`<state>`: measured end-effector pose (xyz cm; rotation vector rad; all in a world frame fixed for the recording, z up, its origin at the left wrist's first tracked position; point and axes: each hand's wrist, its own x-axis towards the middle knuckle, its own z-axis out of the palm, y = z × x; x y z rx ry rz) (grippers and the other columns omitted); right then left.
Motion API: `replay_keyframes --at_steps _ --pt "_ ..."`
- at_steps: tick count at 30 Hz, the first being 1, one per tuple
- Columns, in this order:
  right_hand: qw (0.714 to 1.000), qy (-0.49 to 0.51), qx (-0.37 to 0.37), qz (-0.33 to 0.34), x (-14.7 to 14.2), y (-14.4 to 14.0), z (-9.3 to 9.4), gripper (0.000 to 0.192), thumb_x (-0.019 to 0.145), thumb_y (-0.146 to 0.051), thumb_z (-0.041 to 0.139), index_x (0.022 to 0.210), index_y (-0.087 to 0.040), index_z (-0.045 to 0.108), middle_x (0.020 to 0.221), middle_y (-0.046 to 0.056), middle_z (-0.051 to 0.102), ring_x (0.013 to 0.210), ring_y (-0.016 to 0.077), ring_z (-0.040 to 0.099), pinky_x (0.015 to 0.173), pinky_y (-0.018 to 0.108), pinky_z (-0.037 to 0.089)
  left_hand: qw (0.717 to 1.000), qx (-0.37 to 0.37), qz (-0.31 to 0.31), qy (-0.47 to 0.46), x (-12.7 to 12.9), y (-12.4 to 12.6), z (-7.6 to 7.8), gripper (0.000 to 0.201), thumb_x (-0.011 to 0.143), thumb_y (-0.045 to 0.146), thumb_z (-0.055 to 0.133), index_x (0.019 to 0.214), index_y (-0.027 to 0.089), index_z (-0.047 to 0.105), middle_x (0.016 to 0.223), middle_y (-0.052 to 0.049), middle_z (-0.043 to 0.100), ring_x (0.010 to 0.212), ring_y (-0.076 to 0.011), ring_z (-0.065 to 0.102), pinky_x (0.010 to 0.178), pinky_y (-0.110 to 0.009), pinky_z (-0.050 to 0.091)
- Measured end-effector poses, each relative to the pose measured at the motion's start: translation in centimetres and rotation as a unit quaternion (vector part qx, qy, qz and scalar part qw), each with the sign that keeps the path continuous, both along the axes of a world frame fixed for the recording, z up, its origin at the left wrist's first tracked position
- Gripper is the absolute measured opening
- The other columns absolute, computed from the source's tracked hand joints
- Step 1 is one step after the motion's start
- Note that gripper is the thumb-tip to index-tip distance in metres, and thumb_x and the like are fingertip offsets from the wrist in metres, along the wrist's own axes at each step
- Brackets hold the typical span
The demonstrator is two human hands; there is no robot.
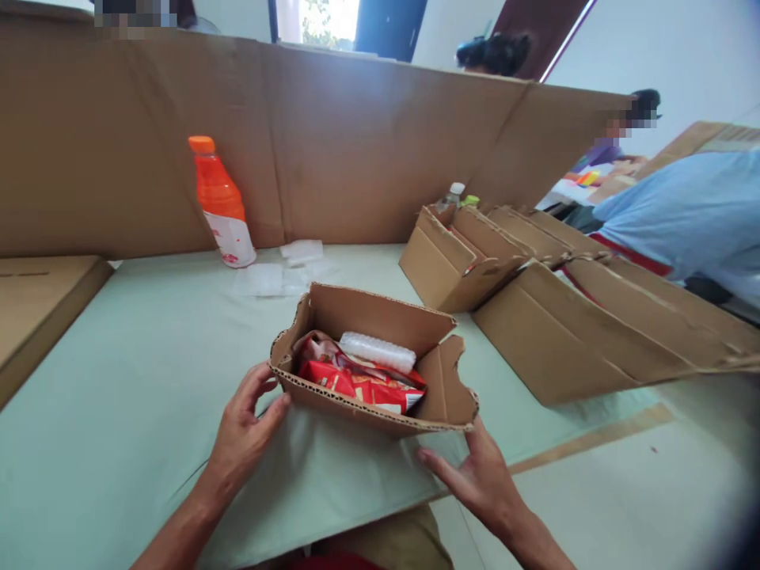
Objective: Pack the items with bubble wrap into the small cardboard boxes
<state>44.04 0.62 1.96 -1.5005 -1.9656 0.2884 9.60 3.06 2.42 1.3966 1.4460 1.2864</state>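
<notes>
An open cardboard box point(371, 416) is in the middle of the view, close to the near edge of the table. Inside it lie a red printed packet point(356, 384) and a roll of clear bubble wrap point(378, 351). My left hand point(249, 427) grips the box's near left corner, its thumb on the front wall. At the opposite near corner, my right hand point(475, 467) holds the right side; its fingers are partly hidden behind the cardboard and its thumb sticks out in front. Whether the box rests fully on the table cannot be made out.
An orange bottle point(222, 206) stands before a tall cardboard partition point(356, 150), with clear plastic pieces point(267, 279) beside it. More cardboard boxes point(570, 332) line the right side. A flat carton point(47, 309) lies at left. A person in a light blue shirt point(694, 210) is at far right.
</notes>
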Motion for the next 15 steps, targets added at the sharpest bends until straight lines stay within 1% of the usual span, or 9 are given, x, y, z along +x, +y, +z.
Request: replay_keyframes --at_steps 2,4,6,8,10,12,14,15 --pt "0.998 0.05 -0.028 0.032 0.3 0.7 -0.7 0.101 0.078 -0.064 0.072 0.157 -0.02 0.028 0.157 0.019 0.042 0.14 0.0393 0.046 0.111 0.056 0.044 0.996 -0.009 0.055 0.066 -0.7 -0.4 -0.2 0.052 0.081 0.05 0.07 0.123 0.02 0.062 0.117 -0.012 0.069 0.098 -0.0238 0.069 0.084 -0.038 0.057" --pt "0.989 0.106 -0.054 0.082 0.3 2.4 -1.2 0.121 0.07 -0.071 0.075 0.162 -0.021 0.014 0.165 0.018 0.027 0.148 0.039 0.033 0.119 0.055 0.035 0.992 -0.044 0.082 0.087 -0.9 -0.7 -0.2 0.059 0.076 0.057 0.072 0.121 0.02 0.062 0.099 -0.008 0.071 0.08 -0.0216 0.068 0.068 -0.034 0.055" --pt "0.979 0.147 -0.072 0.122 0.2 4.2 -1.6 0.132 0.064 -0.076 0.076 0.163 -0.022 0.007 0.168 0.016 0.018 0.152 0.0386 0.024 0.123 0.054 0.028 0.991 -0.09 0.069 0.065 -0.6 -0.9 -0.2 0.062 0.073 0.062 0.072 0.117 0.02 0.062 0.086 -0.005 0.071 0.072 -0.021 0.067 0.063 -0.033 0.053" --pt "0.971 0.175 -0.081 0.143 0.0 5.8 -1.9 0.135 0.063 -0.077 0.076 0.163 -0.021 0.004 0.169 0.016 0.014 0.154 0.0377 0.019 0.124 0.053 0.023 0.991 -0.123 0.047 0.029 0.1 -0.8 -0.2 0.063 0.071 0.064 0.073 0.114 0.019 0.061 0.082 -0.004 0.072 0.075 -0.0225 0.069 0.066 -0.033 0.054" --pt "0.965 0.2 -0.076 0.154 -0.2 6.8 -2.3 0.135 0.063 -0.075 0.077 0.163 -0.021 0.004 0.169 0.016 0.014 0.154 0.0371 0.019 0.124 0.052 0.024 0.99 -0.135 0.034 0.001 0.9 -0.3 -0.2 0.061 0.07 0.063 0.074 0.11 0.019 0.06 0.082 -0.004 0.073 0.079 -0.0232 0.069 0.07 -0.033 0.054" --pt "0.961 0.218 -0.062 0.159 0.0 7.3 -2.6 0.135 0.063 -0.07 0.081 0.163 -0.021 0.005 0.168 0.017 0.017 0.152 0.0374 0.024 0.122 0.051 0.03 0.99 -0.135 0.035 -0.015 1.9 0.4 -0.2 0.059 0.069 0.061 0.076 0.107 0.02 0.058 0.082 -0.004 0.073 0.08 -0.0228 0.069 0.071 -0.032 0.054" --pt "0.962 0.229 -0.039 0.145 0.8 7.0 -3.0 0.132 0.063 -0.064 0.084 0.163 -0.022 0.009 0.166 0.018 0.023 0.149 0.0382 0.031 0.118 0.051 0.037 0.991 -0.132 0.028 -0.024 3.0 1.4 -0.2 0.058 0.069 0.06 0.077 0.107 0.02 0.057 0.083 -0.004 0.073 0.082 -0.0226 0.068 0.074 -0.032 0.054" --pt "0.963 0.236 -0.026 0.127 1.5 6.5 -3.2 0.13 0.063 -0.061 0.085 0.162 -0.022 0.012 0.164 0.018 0.027 0.147 0.0383 0.034 0.117 0.051 0.038 0.991 -0.13 0.017 -0.027 3.8 2.0 -0.3 0.059 0.07 0.058 0.077 0.109 0.019 0.057 0.084 -0.005 0.072 0.083 -0.0228 0.068 0.076 -0.033 0.054"
